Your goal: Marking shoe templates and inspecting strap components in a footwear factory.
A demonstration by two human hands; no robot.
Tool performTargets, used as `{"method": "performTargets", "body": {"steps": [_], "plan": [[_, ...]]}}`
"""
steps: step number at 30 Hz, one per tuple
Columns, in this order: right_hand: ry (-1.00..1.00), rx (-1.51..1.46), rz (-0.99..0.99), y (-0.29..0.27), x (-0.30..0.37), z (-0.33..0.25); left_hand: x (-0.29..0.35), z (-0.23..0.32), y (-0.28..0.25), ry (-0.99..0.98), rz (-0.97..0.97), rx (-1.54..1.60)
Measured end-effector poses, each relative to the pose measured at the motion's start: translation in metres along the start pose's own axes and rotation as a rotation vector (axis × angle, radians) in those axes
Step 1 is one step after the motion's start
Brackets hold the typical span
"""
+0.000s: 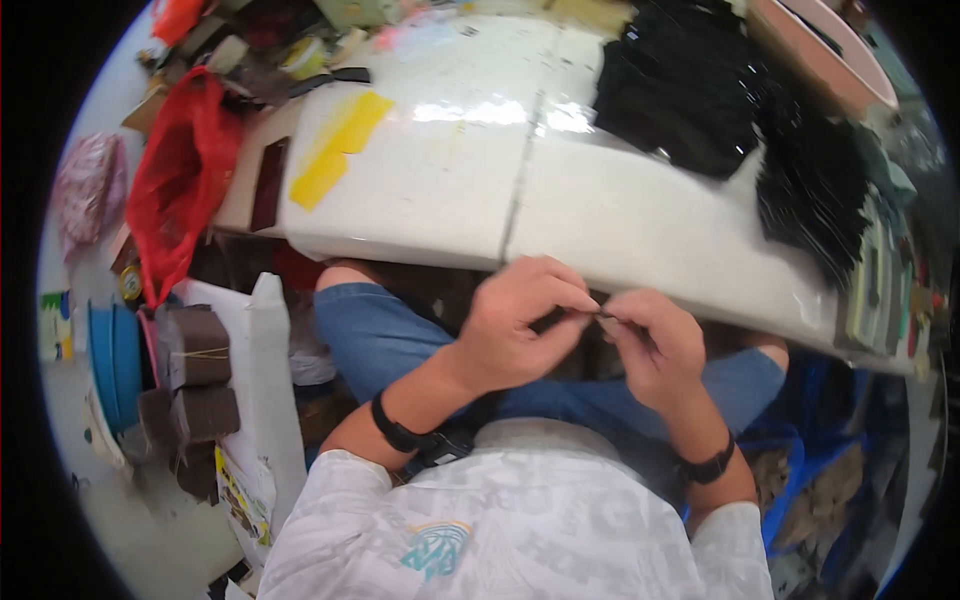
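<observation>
Over my lap, just off the table's front edge, my left hand [525, 322] and my right hand [657, 345] meet fingertip to fingertip. Between them is a small dark piece [602, 314], pinched by the thumb and forefinger of each hand. Its kind is too small to make out, and the fingers cover most of it. Each wrist has a dark band. The white table [420, 200] lies right beyond my hands, with a dark seam running across it away from me.
Black glossy sheets [685, 90] lie in piles at the far right, beside a pink basin [825, 55]. Yellow strips [340, 150] rest at the table's left. A red bag [185, 180], brown bundles [200, 350] and blue basins [112, 365] stand left; blue crates [785, 480] sit lower right.
</observation>
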State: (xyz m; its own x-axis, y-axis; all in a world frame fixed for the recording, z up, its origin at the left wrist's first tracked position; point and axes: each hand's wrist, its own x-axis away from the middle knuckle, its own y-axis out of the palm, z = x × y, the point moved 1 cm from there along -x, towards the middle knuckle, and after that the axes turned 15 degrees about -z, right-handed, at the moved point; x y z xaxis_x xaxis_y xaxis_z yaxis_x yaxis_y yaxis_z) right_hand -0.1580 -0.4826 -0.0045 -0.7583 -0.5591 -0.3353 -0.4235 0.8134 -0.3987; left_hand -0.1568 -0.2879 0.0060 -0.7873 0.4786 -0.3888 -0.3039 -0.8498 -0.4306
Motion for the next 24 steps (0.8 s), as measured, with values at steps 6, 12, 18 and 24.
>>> {"method": "performTargets", "body": {"steps": [6,12,18,24], "plan": [[0.169,-0.137,0.050,0.000,0.005,0.001,-0.005,0.001,0.006,-0.056,-0.125,0.172],[0.318,-0.321,0.060,0.008,-0.022,-0.004,-0.009,-0.004,-0.016,-0.180,-0.060,0.123],[0.359,-0.392,0.144,0.007,-0.037,0.008,-0.024,-0.027,-0.082,-0.355,0.127,0.072],[0.186,0.363,0.158,-0.028,-0.029,0.047,-0.021,-0.125,-0.228,-0.587,0.379,-0.139]]}}
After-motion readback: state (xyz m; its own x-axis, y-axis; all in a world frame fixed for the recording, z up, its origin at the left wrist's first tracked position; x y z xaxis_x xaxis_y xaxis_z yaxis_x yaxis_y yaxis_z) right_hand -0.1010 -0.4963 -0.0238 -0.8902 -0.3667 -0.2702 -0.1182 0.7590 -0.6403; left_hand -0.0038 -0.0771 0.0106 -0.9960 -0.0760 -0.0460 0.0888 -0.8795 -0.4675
